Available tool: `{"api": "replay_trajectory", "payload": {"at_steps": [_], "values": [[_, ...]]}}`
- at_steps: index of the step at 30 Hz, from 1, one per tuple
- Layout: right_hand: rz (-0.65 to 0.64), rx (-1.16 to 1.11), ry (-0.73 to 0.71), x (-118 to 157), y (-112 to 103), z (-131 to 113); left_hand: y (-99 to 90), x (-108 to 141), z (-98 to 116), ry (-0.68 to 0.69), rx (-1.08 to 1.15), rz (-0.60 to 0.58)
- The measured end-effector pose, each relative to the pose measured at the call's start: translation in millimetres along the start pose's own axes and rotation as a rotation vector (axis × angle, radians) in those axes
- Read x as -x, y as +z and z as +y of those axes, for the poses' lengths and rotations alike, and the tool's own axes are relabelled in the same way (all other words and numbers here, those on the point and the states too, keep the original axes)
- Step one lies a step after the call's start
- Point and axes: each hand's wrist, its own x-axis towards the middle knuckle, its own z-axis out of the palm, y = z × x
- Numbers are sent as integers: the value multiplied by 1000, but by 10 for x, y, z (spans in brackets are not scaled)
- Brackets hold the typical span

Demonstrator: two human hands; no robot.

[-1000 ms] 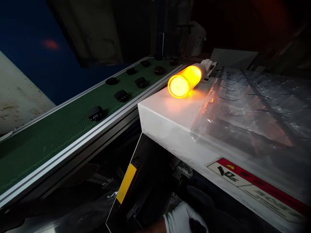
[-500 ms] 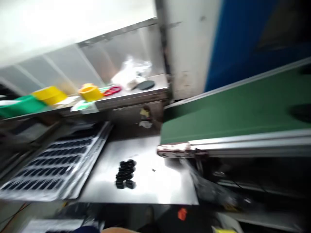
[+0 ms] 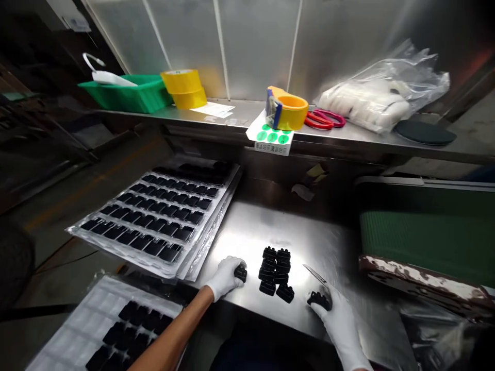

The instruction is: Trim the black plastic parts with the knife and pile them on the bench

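My left hand point(image 3: 228, 278), in a white glove, is closed on a small black plastic part point(image 3: 240, 273) at the front of the metal table. My right hand point(image 3: 340, 314), also gloved, grips another black part point(image 3: 320, 300) between thumb and fingers. A slim pointed metal blade point(image 3: 315, 273) sticks out from the same hand; its handle is hidden, so I cannot tell its exact kind. Between the hands, several similar black parts point(image 3: 275, 273) lie in two short columns on the bare metal.
Stacked trays point(image 3: 185, 265) of black parts stand at left, with a partly filled tray point(image 3: 65, 324) below. A shelf point(image 3: 240, 116) bears a green basket point(image 3: 143, 95), yellow tape rolls point(image 3: 187, 95), a tape dispenser point(image 3: 292, 111), scissors point(image 3: 319, 121) and a plastic bag point(image 3: 371, 100). A green conveyor point(image 3: 429, 232) runs at right.
The view has swung left from the conveyor and sharpened. Both gloved hands have come into sight over the table, each with a black part, the right also with the blade.
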Motion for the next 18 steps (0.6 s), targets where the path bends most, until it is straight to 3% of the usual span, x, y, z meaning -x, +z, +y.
{"api": "replay_trajectory", "payload": {"at_steps": [3, 6, 8, 10, 14, 16, 18], "values": [[38, -3, -71, 247, 162, -288, 279, 160, 88, 90, -35, 105], [-12, -124, -101, 447, 553, -498, 742, 345, 172, 140, -34, 141], [2, -236, -69, 500, 788, -530, 1016, 417, 157, 147, -14, 155], [32, -385, -13, 545, 898, -496, 1164, 443, 115, 148, 25, 162], [30, -764, 189, 827, 708, -292, 1136, 453, 246, 213, 148, 20], [20, -996, 317, 1071, 465, -63, 1165, 474, 529, 206, 279, -123], [49, -1233, 437, 1343, 127, 295, 1374, 508, 968, 32, 577, -331]]}}
